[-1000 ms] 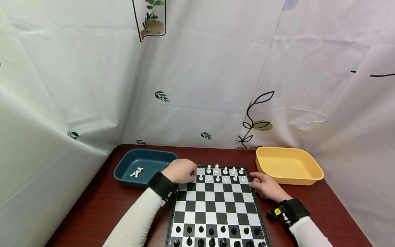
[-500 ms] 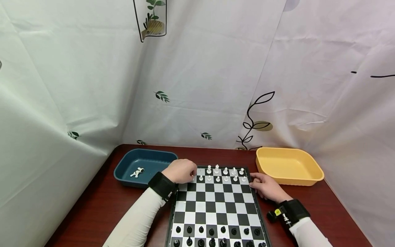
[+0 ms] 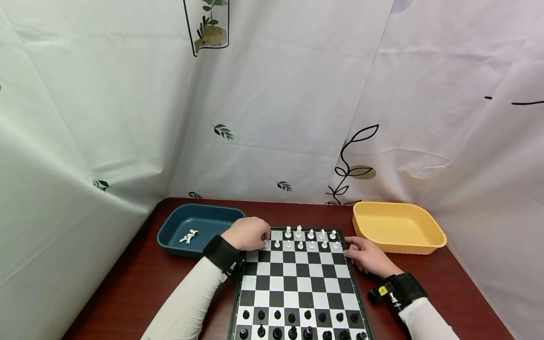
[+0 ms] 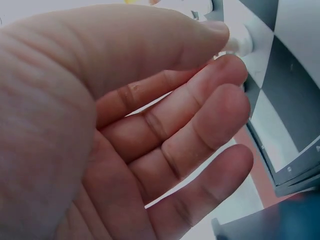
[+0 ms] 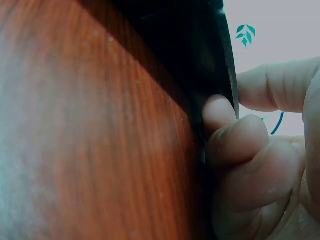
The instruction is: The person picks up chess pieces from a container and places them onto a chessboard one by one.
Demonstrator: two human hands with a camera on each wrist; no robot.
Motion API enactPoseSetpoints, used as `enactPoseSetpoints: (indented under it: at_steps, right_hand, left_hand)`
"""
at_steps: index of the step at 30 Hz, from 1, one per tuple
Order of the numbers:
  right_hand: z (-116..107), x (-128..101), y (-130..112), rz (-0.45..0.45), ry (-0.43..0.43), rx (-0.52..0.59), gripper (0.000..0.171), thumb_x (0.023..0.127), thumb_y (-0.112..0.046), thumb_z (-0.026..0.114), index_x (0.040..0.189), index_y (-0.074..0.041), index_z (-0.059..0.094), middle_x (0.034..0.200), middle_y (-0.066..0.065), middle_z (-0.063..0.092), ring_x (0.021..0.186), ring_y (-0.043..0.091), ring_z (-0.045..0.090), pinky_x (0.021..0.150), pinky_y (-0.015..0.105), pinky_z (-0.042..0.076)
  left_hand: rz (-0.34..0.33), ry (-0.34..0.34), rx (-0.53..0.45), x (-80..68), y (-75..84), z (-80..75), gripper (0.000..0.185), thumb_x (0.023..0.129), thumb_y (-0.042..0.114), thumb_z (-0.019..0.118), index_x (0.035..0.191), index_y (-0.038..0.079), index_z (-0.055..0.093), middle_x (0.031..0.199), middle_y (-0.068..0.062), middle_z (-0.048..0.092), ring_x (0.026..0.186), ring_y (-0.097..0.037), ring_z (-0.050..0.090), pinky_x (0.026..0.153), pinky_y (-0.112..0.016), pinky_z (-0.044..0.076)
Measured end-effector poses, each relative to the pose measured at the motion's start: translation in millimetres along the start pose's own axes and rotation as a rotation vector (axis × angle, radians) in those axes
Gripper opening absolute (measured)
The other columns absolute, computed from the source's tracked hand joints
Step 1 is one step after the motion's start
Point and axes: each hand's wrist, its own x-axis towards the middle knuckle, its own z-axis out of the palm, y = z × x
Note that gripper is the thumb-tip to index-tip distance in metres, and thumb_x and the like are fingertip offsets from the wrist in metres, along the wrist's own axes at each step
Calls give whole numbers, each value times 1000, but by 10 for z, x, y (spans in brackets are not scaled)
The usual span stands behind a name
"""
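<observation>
A black-and-white chessboard point(image 3: 297, 270) lies on the table, with white pieces along its far rows and black pieces along its near rows. At the far left corner my left hand point(image 3: 248, 233) pinches a small white chess piece point(image 4: 242, 41) between thumb and forefinger; most of that piece is hidden behind the fingertips. The other fingers of that hand are loosely bent. My right hand point(image 3: 369, 257) grips the board's right edge near the far corner. In the right wrist view, its thumb point(image 5: 270, 86) lies on one side of the rim and curled fingers on the other.
Left of the board stands a blue tray point(image 3: 170, 241) holding a small white astronaut-like figure point(image 3: 189, 236). At the back right is a yellow tray point(image 3: 403, 246). A patterned white cloth point(image 3: 272, 118) hangs behind the dark red table point(image 3: 123, 293).
Almost nothing differs. The left hand stays at the far left corner with only a tiny shift, and the right hand keeps its grip on the board's edge.
</observation>
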Motion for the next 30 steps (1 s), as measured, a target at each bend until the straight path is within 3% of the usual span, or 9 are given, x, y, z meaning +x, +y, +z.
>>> enactPoseSetpoints:
  at_steps: [4,9,14,19,30]
  right_hand:
    - [-5,5,3,0,-1,-9,64,102,-15,76,154,13,51,68,4,57,52,20,53,45,33,45]
    - [-8,13,6,-2,-1,-1,64,102,-16,76,154,12,52,69,5,57,52,20,53,45,33,45]
    - [-8,8,7,-5,-7,6,65,102,-16,77,154,13,51,69,5,57,52,20,53,45,33,45]
    - [-7,4,15,-5,-2,7,66,101,-16,77,154,13,51,68,5,57,52,21,53,45,34,45]
    - [-2,0,24,-9,-2,1,66,102,-17,77,154,13,51,68,4,56,52,20,53,46,33,45]
  left_hand:
    - [-13,6,-14,-12,-33,-54,15,99,15,80,87,23,76,69,10,53,64,-10,48,63,-32,42]
    - [-62,57,-29,-66,-146,-185,12,103,18,77,92,23,80,79,11,64,66,-10,53,64,-32,46]
    - [-164,128,-29,-177,-365,-336,7,103,23,79,100,20,84,90,8,75,74,-10,63,70,-36,56]
    - [-267,187,-45,-316,-632,-467,14,104,24,77,110,15,85,102,-1,80,84,-16,69,78,-44,61]
    - [-417,250,-71,-587,-1103,-558,15,105,21,71,105,9,81,86,-5,73,70,-21,63,65,-45,56]
